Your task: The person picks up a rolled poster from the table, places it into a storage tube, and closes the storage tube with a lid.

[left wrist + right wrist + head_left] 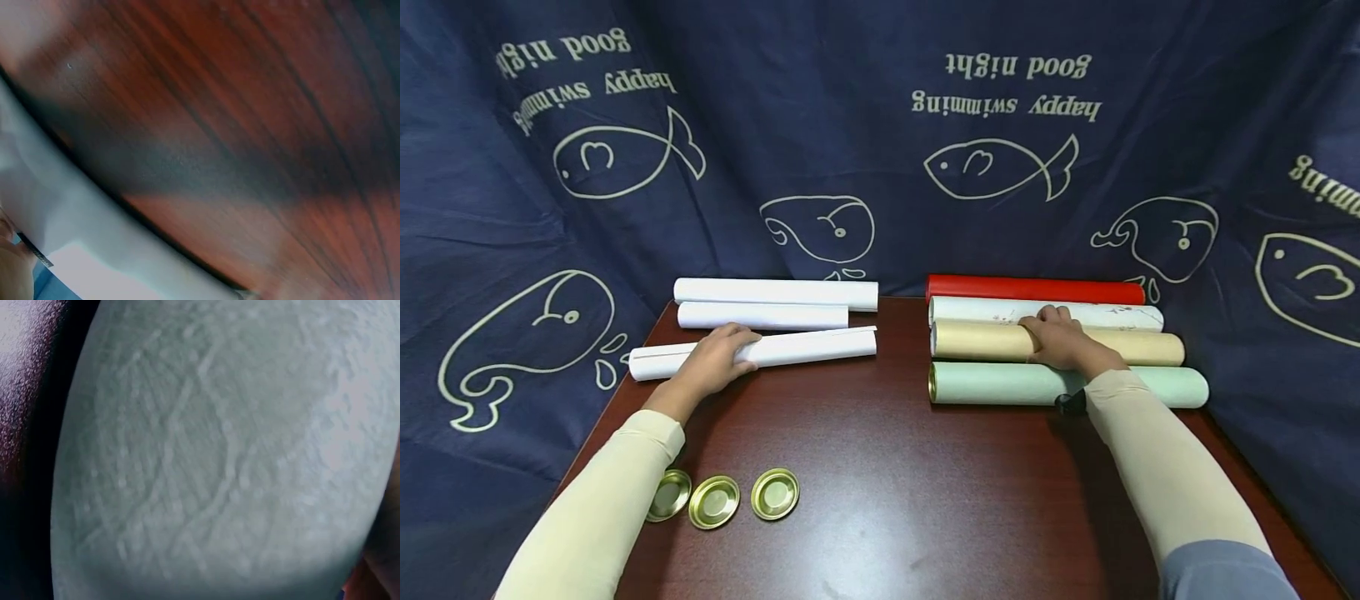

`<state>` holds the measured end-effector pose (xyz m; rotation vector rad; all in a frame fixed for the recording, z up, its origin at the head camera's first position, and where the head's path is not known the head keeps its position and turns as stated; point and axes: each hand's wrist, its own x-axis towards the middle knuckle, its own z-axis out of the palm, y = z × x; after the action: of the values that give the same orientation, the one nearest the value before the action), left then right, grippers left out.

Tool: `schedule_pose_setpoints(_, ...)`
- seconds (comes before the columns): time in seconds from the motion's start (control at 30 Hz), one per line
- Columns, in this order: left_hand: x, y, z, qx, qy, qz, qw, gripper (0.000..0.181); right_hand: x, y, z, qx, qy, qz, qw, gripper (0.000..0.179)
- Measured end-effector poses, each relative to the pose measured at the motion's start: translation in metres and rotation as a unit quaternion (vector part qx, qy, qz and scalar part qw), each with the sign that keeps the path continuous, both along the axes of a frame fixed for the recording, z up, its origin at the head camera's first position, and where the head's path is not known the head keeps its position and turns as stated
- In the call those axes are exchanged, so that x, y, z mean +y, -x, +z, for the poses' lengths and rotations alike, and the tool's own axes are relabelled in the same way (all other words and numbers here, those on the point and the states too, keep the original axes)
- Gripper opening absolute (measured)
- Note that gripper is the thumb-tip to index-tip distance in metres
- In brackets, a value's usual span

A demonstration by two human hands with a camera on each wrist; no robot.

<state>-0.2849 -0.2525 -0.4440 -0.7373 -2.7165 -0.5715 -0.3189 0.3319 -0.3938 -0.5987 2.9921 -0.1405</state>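
Note:
At the left of the table, my left hand [717, 360] holds a rolled white sheet of paper [812, 347], thumb on the near side and fingers over the top. Part of that paper roll [69, 206] crosses the lower left of the left wrist view. On the right, my right hand [1060, 339] grips a gold tube [981, 342] from above, its fingertips reaching toward a white floral tube [1120, 317] behind. Below that wrist lies a pale green tube [1000, 385], which fills the right wrist view.
Two more white paper rolls [775, 293] lie behind the held one. A red tube [1037, 288] is at the back right. Three gold metal lids [775, 493] sit near the left forearm. A dark blue printed cloth [880, 100] hangs round the brown table [880, 467].

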Motion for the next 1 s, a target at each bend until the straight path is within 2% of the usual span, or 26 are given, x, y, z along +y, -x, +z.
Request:
schedule_pose_setpoints(0.23, 0.003, 0.001, -0.002, -0.016, -0.003, 0.005, 0.9998, 0.039, 0.004, 0.002, 0.003, 0.031, 0.015, 0.014, 0.9993, 0.067)
schedule_pose_setpoints(0.43, 0.005, 0.002, -0.002, -0.007, 0.003, -0.005, 1.0000, 0.039, 0.006, 0.004, 0.004, 0.072, 0.046, 0.039, 0.9956, 0.070)
schedule_pose_setpoints(0.57, 0.006, 0.002, -0.003, 0.000, -0.006, -0.009, 0.9999, 0.040, 0.007, 0.004, 0.006, 0.095, 0.084, 0.046, 0.9909, 0.074)
schedule_pose_setpoints(0.67, 0.007, 0.000, 0.000, 0.004, -0.014, -0.007, 0.9999, 0.040, 0.004, 0.002, 0.011, 0.125, 0.093, 0.052, 0.9864, 0.075)
schedule_pose_setpoints(0.83, 0.008, -0.005, 0.007, 0.032, -0.020, -0.022, 0.9990, 0.038, -0.002, -0.003, 0.024, 0.172, 0.059, 0.062, 0.9813, 0.075)
schedule_pose_setpoints(1.0, 0.006, -0.012, 0.011, 0.069, -0.028, -0.046, 0.9961, 0.035, -0.007, -0.016, 0.039, 0.173, 0.051, 0.055, 0.9819, 0.073)
